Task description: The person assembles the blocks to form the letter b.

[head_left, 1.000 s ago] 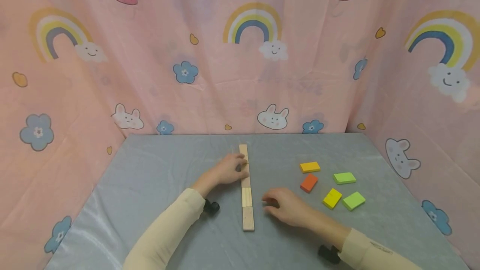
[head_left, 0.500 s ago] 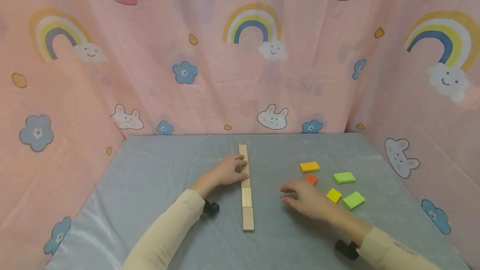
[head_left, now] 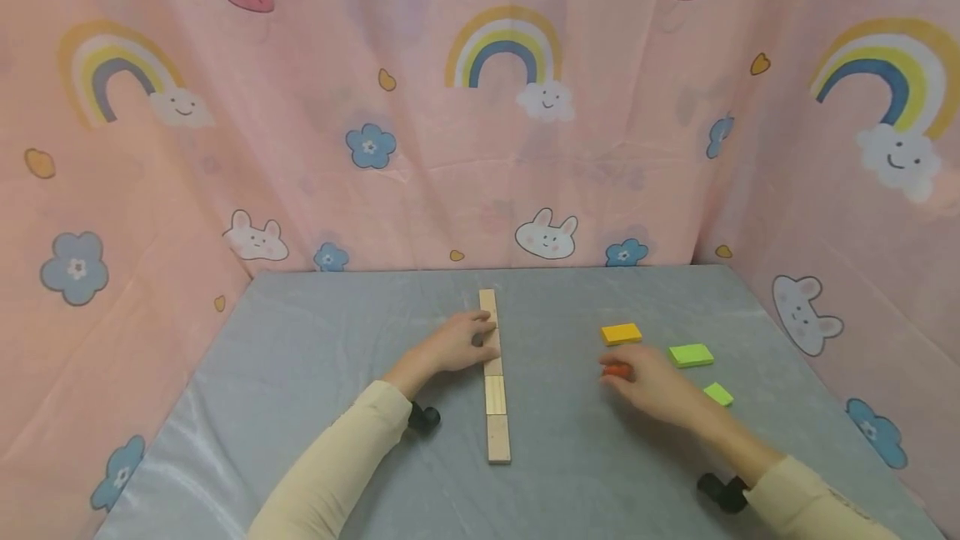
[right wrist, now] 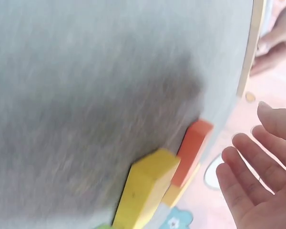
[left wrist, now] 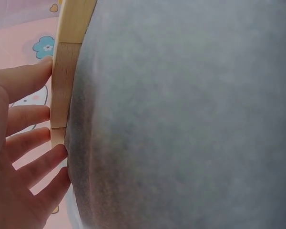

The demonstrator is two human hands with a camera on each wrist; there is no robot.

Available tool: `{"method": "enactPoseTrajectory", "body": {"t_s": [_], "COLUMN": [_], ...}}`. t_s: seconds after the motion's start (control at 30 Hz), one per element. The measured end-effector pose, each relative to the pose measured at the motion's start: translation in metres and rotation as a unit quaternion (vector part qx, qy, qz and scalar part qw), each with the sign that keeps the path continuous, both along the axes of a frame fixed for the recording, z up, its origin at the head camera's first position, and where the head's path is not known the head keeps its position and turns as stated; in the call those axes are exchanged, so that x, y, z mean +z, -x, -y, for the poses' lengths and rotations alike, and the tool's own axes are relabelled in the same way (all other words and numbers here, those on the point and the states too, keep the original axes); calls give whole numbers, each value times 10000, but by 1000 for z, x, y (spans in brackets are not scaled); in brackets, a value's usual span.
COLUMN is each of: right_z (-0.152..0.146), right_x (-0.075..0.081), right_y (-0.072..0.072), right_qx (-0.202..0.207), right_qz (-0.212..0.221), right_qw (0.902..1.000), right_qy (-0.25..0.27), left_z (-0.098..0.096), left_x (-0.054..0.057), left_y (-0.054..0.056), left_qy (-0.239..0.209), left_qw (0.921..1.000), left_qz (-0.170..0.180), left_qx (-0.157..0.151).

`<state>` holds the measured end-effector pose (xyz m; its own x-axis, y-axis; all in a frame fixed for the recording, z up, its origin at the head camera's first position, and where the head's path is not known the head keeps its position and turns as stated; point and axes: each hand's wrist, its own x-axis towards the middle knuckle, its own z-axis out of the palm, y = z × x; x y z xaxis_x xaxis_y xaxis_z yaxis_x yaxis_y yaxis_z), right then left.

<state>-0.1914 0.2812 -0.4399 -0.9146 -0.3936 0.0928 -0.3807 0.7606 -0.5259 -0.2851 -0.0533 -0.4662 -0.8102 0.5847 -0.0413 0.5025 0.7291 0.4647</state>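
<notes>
A straight row of plain wooden blocks [head_left: 496, 396] lies end to end down the middle of the cloth. My left hand [head_left: 459, 342] rests at its left side, and in the left wrist view the thumb and fingertips are right at the edge of the wooden row [left wrist: 64, 86]. Over on the right, my right hand [head_left: 660, 382] is at a red block [head_left: 618, 371], which shows between thumb and fingers. The right wrist view has the fingers spread and extended, apart from the red block [right wrist: 192, 150]. A yellow block [right wrist: 148, 183] beside it is hidden under the hand in the head view.
An orange-yellow block [head_left: 621, 334] lies just beyond the right hand. Two green blocks lie farther right, one green block [head_left: 691, 355] behind and another green block [head_left: 718, 395] partly covered by the wrist. A pink printed curtain [head_left: 420, 190] borders the grey cloth [head_left: 337, 323].
My right hand has moved right, from near the wooden row to the red block, covering the yellow block in the head view. The left hand has stayed at the row.
</notes>
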Motion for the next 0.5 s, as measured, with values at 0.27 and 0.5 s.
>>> {"method": "enactPoseTrajectory", "body": {"t_s": [0.27,0.5], "right_z": [-15,-28], "right_x": [4,-6], "right_y": [9,21], "right_qx": [-266,-244], "right_qz": [271,372], "right_qw": [9993,9987], "right_qy": [-12,232], "left_z": [2,1], "left_x": [-1,0], "left_y": [1,-1], "left_qy": [-7,-5], "left_qw": [10000,10000], "left_qz": [-51,-86], "left_qx": [-31,-14]}}
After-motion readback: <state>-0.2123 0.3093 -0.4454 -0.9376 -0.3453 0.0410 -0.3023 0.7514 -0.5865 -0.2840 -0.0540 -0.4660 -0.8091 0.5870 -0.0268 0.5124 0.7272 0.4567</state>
